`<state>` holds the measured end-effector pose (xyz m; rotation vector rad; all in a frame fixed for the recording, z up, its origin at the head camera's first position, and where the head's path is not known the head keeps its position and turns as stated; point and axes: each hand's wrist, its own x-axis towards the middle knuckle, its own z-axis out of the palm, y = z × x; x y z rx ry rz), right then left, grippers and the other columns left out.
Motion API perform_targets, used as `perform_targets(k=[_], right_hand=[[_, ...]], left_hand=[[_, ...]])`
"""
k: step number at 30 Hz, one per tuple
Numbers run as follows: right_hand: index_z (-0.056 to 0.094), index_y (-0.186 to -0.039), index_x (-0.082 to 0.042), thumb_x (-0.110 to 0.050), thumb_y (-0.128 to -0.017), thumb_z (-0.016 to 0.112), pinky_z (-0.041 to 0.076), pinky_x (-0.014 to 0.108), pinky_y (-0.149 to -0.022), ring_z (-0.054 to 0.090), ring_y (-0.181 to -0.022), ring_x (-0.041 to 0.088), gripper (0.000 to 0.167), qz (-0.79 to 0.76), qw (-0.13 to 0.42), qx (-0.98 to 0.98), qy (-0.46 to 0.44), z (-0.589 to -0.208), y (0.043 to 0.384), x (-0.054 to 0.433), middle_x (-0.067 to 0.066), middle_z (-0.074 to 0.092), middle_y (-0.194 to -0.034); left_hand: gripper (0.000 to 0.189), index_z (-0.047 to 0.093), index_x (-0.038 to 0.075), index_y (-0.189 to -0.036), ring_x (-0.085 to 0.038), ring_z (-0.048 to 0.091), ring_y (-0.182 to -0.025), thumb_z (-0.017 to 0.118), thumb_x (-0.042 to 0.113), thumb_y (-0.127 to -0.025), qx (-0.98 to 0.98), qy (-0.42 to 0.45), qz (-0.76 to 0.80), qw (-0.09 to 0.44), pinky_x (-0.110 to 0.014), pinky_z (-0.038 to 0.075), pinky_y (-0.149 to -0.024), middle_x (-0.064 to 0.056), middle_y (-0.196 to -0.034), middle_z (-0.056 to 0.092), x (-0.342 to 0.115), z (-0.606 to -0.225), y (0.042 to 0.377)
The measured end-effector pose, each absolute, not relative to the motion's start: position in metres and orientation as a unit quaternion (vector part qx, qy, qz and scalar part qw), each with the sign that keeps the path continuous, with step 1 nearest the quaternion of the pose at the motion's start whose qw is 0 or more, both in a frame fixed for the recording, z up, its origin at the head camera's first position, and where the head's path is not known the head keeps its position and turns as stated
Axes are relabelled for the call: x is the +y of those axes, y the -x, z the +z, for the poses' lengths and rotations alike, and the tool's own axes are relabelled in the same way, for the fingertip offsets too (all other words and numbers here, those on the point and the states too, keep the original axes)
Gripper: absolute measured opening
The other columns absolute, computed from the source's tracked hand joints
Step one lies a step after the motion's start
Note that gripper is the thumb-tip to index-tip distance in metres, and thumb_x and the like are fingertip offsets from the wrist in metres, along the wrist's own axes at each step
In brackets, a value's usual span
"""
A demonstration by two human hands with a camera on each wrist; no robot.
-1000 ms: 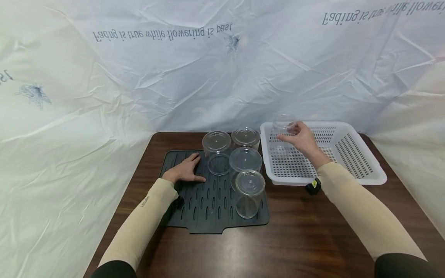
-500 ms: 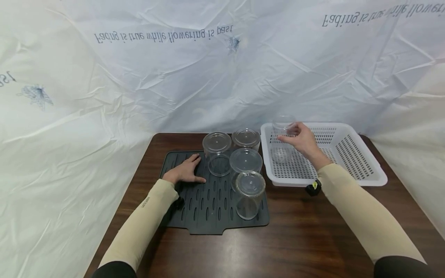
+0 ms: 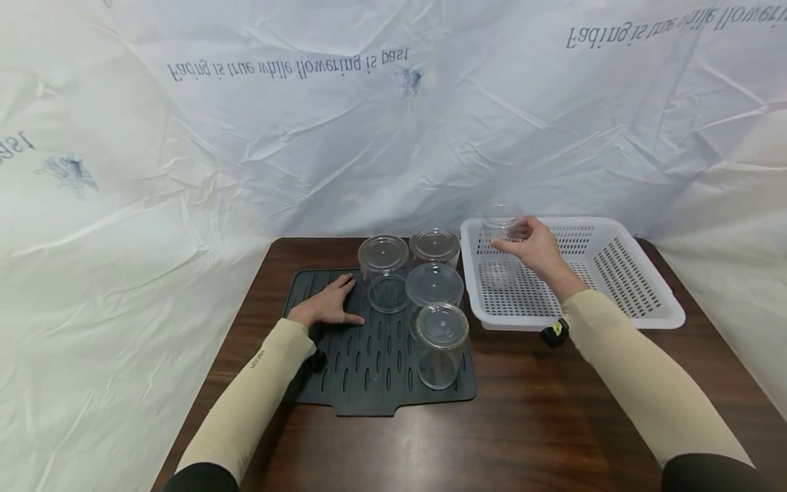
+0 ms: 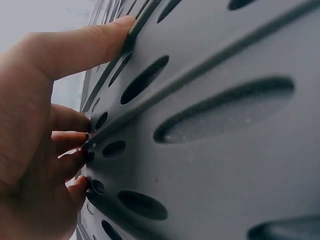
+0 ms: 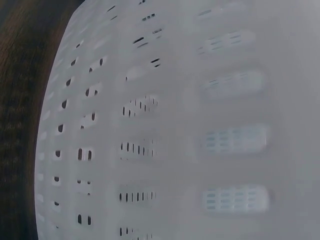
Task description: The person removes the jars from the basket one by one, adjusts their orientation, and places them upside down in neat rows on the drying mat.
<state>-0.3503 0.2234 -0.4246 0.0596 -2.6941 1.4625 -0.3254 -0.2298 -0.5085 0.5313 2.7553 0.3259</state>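
My left hand (image 3: 328, 304) rests on a dark grey drying mat (image 3: 363, 369), thumb and fingers spread. In the left wrist view, the fingertips of this hand (image 4: 35, 130) touch the mat's slotted surface (image 4: 225, 165). My right hand (image 3: 535, 249) grips a clear cup (image 3: 501, 217) between thumb and fingers, over the left part of a white perforated basket (image 3: 639, 301). Several other clear cups stand between the hands: one to the right of my left hand (image 3: 384, 256), one behind (image 3: 435, 246), and others nearer (image 3: 435, 283). The right wrist view shows only the basket's wall (image 5: 180, 125).
The mat and basket lie on a brown wooden table (image 3: 492, 424). The nearest clear cup (image 3: 441, 342) stands at the mat's right side. A white printed sheet (image 3: 344, 150) hangs behind the table and down both sides.
Both hands hold almost the same place as before. The view has shifted very slightly; the cups and basket have not moved.
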Motion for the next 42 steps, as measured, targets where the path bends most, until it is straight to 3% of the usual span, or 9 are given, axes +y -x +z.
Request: perform_targets(k=[13, 22, 31, 42], right_hand=[[0.045, -0.131, -0.003, -0.058, -0.072, 0.08, 0.047, 0.051, -0.098, 0.05, -0.126, 0.034, 0.087, 0.471, 0.047, -0.88, -0.024, -0.413, 0.347, 0.231, 0.018, 0.053, -0.132], [0.045, -0.132, -0.006, -0.059, -0.073, 0.078, 0.045, 0.052, -0.1, 0.05, -0.126, 0.034, 0.086, 0.46, 0.064, -0.885, -0.02, -0.4, 0.344, 0.236, 0.017, 0.053, -0.132], [0.045, -0.134, -0.008, -0.057, -0.075, 0.078, 0.047, 0.048, -0.098, 0.051, -0.121, 0.032, 0.084, 0.472, 0.079, -0.878, -0.02, -0.39, 0.343, 0.24, 0.015, 0.052, -0.132], [0.048, -0.135, -0.01, -0.054, -0.077, 0.077, 0.044, 0.046, -0.098, 0.049, -0.116, 0.03, 0.079, 0.467, 0.109, -0.877, -0.03, -0.38, 0.339, 0.241, 0.015, 0.052, -0.131]], left_hand=[[0.108, 0.021, 0.002, -0.155, -0.039, 0.011, -0.149, 0.069, 0.064, -0.08, 0.963, -0.193, 0.132, 0.137, -0.056, 0.019, -0.118, -0.017, -0.163, 0.01, -0.235, -0.513, 0.325], [0.11, 0.016, 0.003, -0.156, -0.037, 0.016, -0.149, 0.068, 0.063, -0.081, 0.96, -0.193, 0.166, 0.117, -0.057, 0.026, -0.116, -0.018, -0.163, 0.011, -0.24, -0.504, 0.325], [0.111, 0.014, 0.005, -0.157, -0.035, 0.012, -0.15, 0.067, 0.066, -0.08, 0.955, -0.195, 0.202, 0.095, -0.059, 0.024, -0.116, -0.018, -0.163, 0.01, -0.245, -0.483, 0.32], [0.105, 0.016, 0.01, -0.157, -0.034, 0.02, -0.148, 0.068, 0.061, -0.082, 0.951, -0.196, 0.233, 0.045, -0.058, 0.028, -0.115, -0.013, -0.162, 0.017, -0.242, -0.462, 0.318]])
